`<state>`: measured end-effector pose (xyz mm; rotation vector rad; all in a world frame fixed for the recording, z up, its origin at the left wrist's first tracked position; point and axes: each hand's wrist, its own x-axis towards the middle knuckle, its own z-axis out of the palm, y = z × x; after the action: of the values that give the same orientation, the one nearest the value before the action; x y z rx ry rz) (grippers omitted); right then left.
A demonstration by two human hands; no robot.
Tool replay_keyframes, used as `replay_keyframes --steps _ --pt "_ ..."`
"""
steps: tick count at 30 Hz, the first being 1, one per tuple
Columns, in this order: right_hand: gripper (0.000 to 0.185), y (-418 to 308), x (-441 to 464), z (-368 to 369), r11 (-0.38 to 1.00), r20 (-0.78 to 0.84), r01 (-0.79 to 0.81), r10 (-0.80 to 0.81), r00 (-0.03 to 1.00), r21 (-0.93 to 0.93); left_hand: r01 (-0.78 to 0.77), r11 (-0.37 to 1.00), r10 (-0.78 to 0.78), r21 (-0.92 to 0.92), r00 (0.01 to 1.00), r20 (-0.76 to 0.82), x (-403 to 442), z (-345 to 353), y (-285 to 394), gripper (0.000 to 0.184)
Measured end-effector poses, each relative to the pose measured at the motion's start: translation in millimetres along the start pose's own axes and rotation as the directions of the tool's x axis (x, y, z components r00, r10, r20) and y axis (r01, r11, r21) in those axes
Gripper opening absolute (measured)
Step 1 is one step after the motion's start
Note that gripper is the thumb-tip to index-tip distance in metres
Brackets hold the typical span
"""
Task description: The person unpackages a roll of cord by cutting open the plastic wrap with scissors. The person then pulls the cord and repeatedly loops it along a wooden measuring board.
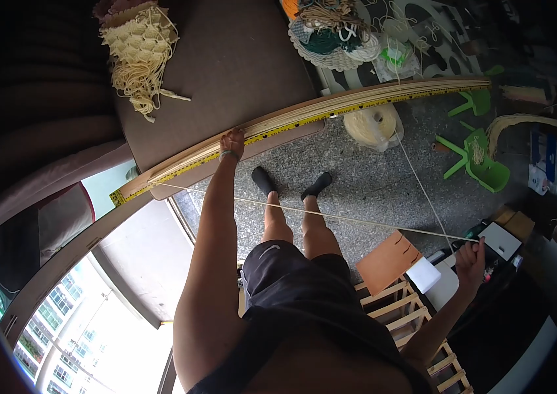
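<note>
A long wooden board [135,186] with cream cords [278,122] laid along it and yellow tape printed "FRAGILE" [331,115] stretches across the view. My left hand [232,143] is closed over the cords and the board, left of its middle. Out to the lower right, my right hand [469,264] pinches a cream cord [331,214]. This cord runs taut from the board's left end to my right fingers. From there it goes back up to a large cord roll [371,126] in clear plastic on the floor.
A brown couch seat [232,59] bears a knotted cream macramé piece [137,56]. A white basket [341,60] of coloured cords stands at the top. Green small chairs [488,174] stand at right. A wooden slatted rack [400,322] and cardboard [387,262] lie near my right arm.
</note>
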<state>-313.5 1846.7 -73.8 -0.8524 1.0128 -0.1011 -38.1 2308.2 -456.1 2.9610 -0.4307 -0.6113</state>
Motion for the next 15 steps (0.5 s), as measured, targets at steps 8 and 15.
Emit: replay_keyframes --steps 8,15 --pt "0.031 -134.4 -3.1 -10.3 0.909 0.207 0.371 -0.406 0.89 0.19 0.231 0.961 -0.255 0.155 0.954 0.158 -0.3 -18.6 33.3 0.035" --pt "0.023 -233.4 -6.4 -78.0 0.873 0.212 0.459 -0.486 0.848 0.166 0.262 0.941 -0.185 -0.213 0.928 0.324 5.7 -47.4 11.0 0.064"
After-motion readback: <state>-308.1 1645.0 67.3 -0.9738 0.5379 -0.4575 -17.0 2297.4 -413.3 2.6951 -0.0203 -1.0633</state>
